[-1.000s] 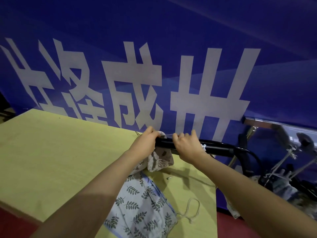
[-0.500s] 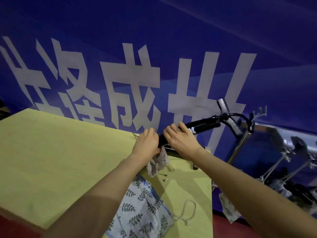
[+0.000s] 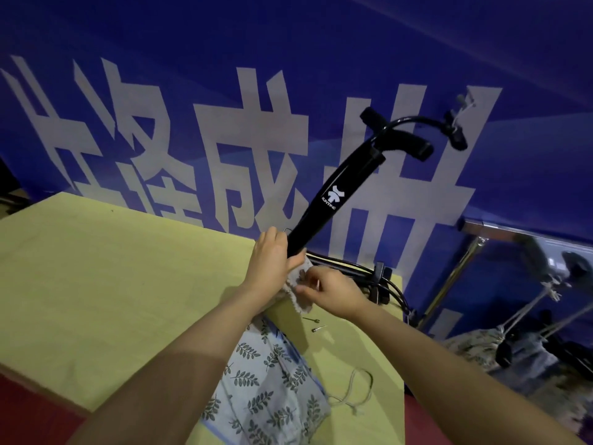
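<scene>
Leaf-print bag (image 3: 266, 390): nearest us, flat on the yellow surface (image 3: 112, 268) below the pump's foot, with a loose cord (image 3: 359, 393) beside it.
Needles (image 3: 316, 325): two small metal ones, loose just below the pump's foot.
Right hand (image 3: 333, 292): pinches the pale cloth (image 3: 303, 304) right under the pump's foot. We cannot tell if this cloth belongs to the bag.
Left hand (image 3: 271, 261): wraps round the bottom of the pump's barrel.
Pump (image 3: 333, 200): black and tilted up to the right. Its foot is at the cloth and its handle and hose are high in the air.
Step, as we judge it: fitting the pump's foot and the cloth together. We keep the left grip low, pull the cloth taut, and keep clear of the needles.
Banner (image 3: 256, 123): blue with white characters, behind the pump.
</scene>
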`<state>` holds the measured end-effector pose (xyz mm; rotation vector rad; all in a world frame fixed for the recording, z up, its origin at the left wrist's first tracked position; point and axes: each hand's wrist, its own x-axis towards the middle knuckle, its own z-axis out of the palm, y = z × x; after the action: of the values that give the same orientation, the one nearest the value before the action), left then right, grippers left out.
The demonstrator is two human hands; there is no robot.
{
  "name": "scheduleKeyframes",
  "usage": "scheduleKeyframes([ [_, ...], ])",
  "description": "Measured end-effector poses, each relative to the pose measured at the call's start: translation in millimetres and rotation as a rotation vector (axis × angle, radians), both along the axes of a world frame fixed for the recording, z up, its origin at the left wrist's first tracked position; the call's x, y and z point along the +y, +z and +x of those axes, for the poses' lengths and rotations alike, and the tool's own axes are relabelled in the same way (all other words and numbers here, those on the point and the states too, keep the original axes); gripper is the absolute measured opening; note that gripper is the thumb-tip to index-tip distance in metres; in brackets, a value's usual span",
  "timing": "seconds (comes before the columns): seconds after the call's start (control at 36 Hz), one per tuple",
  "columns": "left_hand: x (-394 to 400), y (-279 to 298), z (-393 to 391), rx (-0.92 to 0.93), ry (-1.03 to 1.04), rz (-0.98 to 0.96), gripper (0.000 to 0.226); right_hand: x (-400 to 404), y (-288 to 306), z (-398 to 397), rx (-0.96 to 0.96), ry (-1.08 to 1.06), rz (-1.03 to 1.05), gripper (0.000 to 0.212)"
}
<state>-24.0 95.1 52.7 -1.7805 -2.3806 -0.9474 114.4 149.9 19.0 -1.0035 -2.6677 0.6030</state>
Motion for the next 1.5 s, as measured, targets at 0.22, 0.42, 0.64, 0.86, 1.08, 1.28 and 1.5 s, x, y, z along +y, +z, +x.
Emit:
scheduleKeyframes([
  [0.22, -7, -5, -10, -0.176, -0.008, 0.049, 0.035, 12, -2, -21, 0.172, -0.198, -0.356, 0.014],
  [0.42, -11, -8, -17, -0.255, -0.022, -0.004, 0.034, 33, 23, -17, 0.634, -0.622, -0.784, 0.022],
  [0.64, -15, -8, -14, -0.231, -0.055, 0.044, 0.035, 27, 55, -26, 0.643, -0.482, -0.609, 0.009],
  [0.86, -15, -3, -11, -0.202, -0.14, 0.02, 0.039, 25, 73, -28, 0.778, -0.461, -0.678, 0.025],
  [1.08, -7, -8, -16, -0.083, -0.03, -0.05, 0.037, 15, 78, -14, 0.877, -0.057, -0.859, 0.04],
  [1.28, -5, -2, -14, -0.046, -0.029, -0.156, 0.041, 19, 78, -7, 0.833, -0.132, -0.668, 0.021],
  [1.5, -9, 27, -19, -0.26, -0.096, -0.169, 0.055, 16, 77, -8, 0.926, -0.179, -0.623, 0.018],
])
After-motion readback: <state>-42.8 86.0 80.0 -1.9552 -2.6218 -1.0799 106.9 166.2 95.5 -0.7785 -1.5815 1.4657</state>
